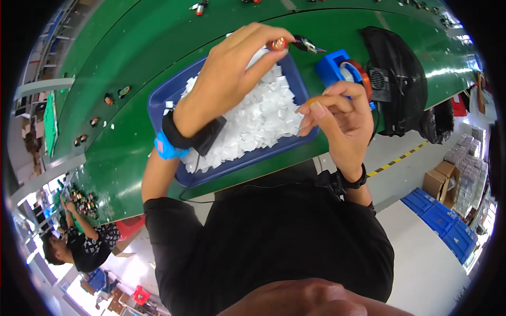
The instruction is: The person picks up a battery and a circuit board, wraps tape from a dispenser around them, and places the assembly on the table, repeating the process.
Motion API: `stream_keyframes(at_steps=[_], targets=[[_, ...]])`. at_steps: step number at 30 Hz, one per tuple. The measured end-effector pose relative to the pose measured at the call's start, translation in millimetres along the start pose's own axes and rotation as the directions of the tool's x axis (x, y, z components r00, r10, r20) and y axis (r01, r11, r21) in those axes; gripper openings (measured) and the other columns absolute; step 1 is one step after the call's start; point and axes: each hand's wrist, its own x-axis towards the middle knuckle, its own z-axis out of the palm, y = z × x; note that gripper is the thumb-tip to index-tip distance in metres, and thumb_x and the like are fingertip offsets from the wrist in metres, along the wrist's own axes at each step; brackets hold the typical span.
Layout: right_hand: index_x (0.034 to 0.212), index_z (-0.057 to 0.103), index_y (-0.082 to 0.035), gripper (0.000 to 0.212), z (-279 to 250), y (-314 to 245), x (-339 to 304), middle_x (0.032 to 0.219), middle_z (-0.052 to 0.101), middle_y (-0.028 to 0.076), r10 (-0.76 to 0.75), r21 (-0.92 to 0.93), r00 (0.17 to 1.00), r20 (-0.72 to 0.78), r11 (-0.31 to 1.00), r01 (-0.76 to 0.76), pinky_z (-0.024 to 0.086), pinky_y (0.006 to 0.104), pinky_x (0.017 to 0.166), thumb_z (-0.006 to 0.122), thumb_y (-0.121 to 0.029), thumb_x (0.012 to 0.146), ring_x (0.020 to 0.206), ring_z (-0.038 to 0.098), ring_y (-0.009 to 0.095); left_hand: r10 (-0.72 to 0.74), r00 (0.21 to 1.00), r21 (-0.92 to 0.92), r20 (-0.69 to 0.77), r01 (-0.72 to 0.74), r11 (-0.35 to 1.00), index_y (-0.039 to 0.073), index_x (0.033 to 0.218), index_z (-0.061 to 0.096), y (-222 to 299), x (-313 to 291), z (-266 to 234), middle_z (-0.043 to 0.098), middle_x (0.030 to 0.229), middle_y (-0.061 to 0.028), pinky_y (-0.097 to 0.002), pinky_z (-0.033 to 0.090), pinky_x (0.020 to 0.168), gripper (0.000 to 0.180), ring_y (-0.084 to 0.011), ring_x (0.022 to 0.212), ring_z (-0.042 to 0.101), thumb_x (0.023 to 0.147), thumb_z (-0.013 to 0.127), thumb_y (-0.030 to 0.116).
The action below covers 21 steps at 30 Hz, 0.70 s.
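My left hand (pixel 226 73) reaches over the far part of a blue tray, its thumb and fingers pinched on a small red-and-copper wired part (pixel 278 44). Short dark wires with a black-and-silver end (pixel 307 45) stick out from it to the right. My right hand (pixel 342 118) is raised by the tray's right side, thumb pressed to the fingertips; whatever it may hold is too small to make out. Below my left hand, a heap of small white paper-like squares (pixel 263 116) fills the blue tray (pixel 237 164). Beyond my right hand stands a blue tape dispenser (pixel 328 68) with an amber roll.
The green table (pixel 132 68) carries several small wired parts (pixel 108 98) at left. A black bag (pixel 395 68) and a dark vented box (pixel 378 84) lie right. A cable (pixel 247 186) crosses my front. Another person (pixel 87 242) works at lower left; blue crates (pixel 443 224) stand lower right.
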Motion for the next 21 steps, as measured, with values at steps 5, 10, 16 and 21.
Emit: stream_keyframes(at_steps=[5,10,16,21], targets=[[0.115,0.043,0.002,0.029,23,11,7,0.095,0.071,0.019,-0.026,-0.003,0.997,0.067,1.000,0.027,0.059,0.0281,0.061,0.062,0.007,0.094,0.080,0.071,0.020,0.103,0.986,0.204,-0.128,-0.076,0.976,0.008,0.110,0.071,15,-34,-14,0.070,0.097,-0.0062,-0.0325,0.052,0.075,0.028,-0.0245,0.087,0.065,0.082,0.077,0.006],[0.113,0.042,0.001,0.029,42,18,12,0.095,0.071,0.019,-0.081,0.040,0.995,0.066,0.996,0.079,0.059,0.0268,0.062,0.062,0.007,0.093,0.086,0.073,0.021,0.098,0.971,0.218,-0.217,-0.049,0.975,0.008,0.104,0.074,19,-48,-24,0.072,0.095,-0.0048,-0.0313,0.053,0.071,0.031,-0.0235,0.084,0.066,0.074,0.082,0.002],[0.111,0.040,-0.001,0.026,59,18,10,0.093,0.070,0.022,-0.076,0.058,0.996,0.036,0.996,0.074,0.061,0.0335,0.060,0.059,0.007,0.095,0.075,0.070,0.023,0.178,0.936,0.214,-0.304,-0.115,0.970,0.005,0.103,0.074,24,-52,-22,0.074,0.096,-0.0066,-0.0302,0.054,0.070,0.036,-0.0242,0.084,0.068,0.068,0.082,-0.001],[0.107,0.037,-0.004,0.026,58,19,6,0.090,0.069,0.022,-0.166,0.070,0.984,0.061,0.984,0.162,0.061,0.0339,0.060,0.058,0.008,0.096,0.073,0.069,0.023,0.162,0.944,0.174,-0.288,-0.115,0.978,0.004,0.102,0.075,25,-56,-17,0.074,0.097,-0.0069,-0.0298,0.055,0.070,0.036,-0.0236,0.085,0.068,0.068,0.083,-0.002]])
